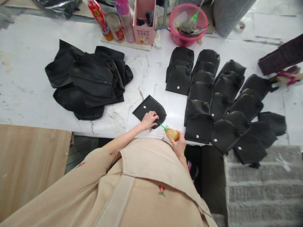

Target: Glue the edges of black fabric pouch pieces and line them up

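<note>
A black leather-like piece (151, 107) with a small white tag lies on the white table, its curved edge toward the right. My left hand (150, 120) rests on its lower part, fingers spread. My right hand (180, 144) is wrapped round a bottle of amber liquid (172, 134), whose green nozzle points left at the piece's lower right edge. Whether the tip touches the edge is too small to tell. On the right, overlapping rows of similar black pieces (200, 127) reach the table's front edge.
A heap of black pieces (91, 75) lies at the left. Along the back stand a red bottle (98, 15), a pink box (144, 33) and a pink basket (182, 39) with tools. A wooden board (33, 170) is at lower left, grey ribbed cloth (265, 192) at lower right.
</note>
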The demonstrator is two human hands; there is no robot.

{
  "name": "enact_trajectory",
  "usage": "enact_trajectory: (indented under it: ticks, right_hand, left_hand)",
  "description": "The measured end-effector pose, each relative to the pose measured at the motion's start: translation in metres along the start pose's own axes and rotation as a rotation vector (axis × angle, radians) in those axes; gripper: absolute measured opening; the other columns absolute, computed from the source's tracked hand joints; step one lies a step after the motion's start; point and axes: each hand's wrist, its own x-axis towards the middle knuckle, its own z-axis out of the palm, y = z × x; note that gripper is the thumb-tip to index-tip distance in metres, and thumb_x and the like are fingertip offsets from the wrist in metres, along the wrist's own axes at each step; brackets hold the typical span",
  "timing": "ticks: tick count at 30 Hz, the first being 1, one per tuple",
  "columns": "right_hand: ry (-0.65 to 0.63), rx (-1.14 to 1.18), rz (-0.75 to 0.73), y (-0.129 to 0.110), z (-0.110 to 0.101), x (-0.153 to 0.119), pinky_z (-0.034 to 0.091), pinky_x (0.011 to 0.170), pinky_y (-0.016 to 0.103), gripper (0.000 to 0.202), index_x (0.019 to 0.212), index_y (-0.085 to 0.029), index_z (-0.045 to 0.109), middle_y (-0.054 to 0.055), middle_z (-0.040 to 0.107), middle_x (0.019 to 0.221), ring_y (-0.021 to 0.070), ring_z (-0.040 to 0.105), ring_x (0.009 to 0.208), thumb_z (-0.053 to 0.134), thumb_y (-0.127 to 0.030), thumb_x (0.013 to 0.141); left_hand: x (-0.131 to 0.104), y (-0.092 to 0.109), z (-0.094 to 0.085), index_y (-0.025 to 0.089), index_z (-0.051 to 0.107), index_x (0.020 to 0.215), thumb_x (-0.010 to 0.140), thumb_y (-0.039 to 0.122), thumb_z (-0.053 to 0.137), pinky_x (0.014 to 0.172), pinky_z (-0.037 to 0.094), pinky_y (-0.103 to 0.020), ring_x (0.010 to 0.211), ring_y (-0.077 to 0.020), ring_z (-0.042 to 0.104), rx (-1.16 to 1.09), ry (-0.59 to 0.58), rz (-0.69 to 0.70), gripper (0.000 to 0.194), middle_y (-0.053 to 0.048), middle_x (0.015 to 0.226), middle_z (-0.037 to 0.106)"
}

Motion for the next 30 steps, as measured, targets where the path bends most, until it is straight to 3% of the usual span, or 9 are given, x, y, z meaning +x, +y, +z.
enact_trajectory:
  ticks: [9, 19, 30]
  right_hand:
    - [-0.004, -0.024, -0.038, 0.003, 0.006, -0.002, 0.052, 0.084, 0.041, 0.065, 0.114, -0.019, 0.062, 0.011, 0.071, 0.108, 0.0269, 0.066, 0.091, 0.066, -0.071, 0.075]
    - [-0.109, -0.027, -0.103, 0.004, 0.007, -0.010, 0.054, 0.083, 0.041, 0.067, 0.115, -0.018, 0.063, 0.011, 0.071, 0.107, 0.0274, 0.067, 0.091, 0.067, -0.070, 0.074]
    - [-0.105, 0.069, -0.012, 0.005, 0.015, -0.003, 0.054, 0.083, 0.043, 0.068, 0.114, -0.018, 0.062, 0.011, 0.070, 0.109, 0.0274, 0.066, 0.090, 0.068, -0.070, 0.072]
  left_hand:
    - [0.004, -0.003, 0.006, 0.027, 0.065, 0.107, 0.082, 0.033, 0.075, 0.086, 0.040, -0.037, 0.113, -0.0251, 0.048, -0.018, 0.042, -0.020, 0.027, -0.006, 0.119, 0.056]
    - [0.005, -0.002, 0.006, 0.026, 0.066, 0.105, 0.080, 0.035, 0.076, 0.085, 0.041, -0.037, 0.111, -0.0253, 0.049, -0.003, 0.063, -0.019, 0.028, -0.006, 0.118, 0.057]
    - [0.005, -0.005, 0.007, 0.027, 0.066, 0.106, 0.082, 0.035, 0.075, 0.083, 0.042, -0.036, 0.110, -0.0245, 0.050, 0.021, 0.077, 0.005, 0.027, -0.006, 0.117, 0.058]
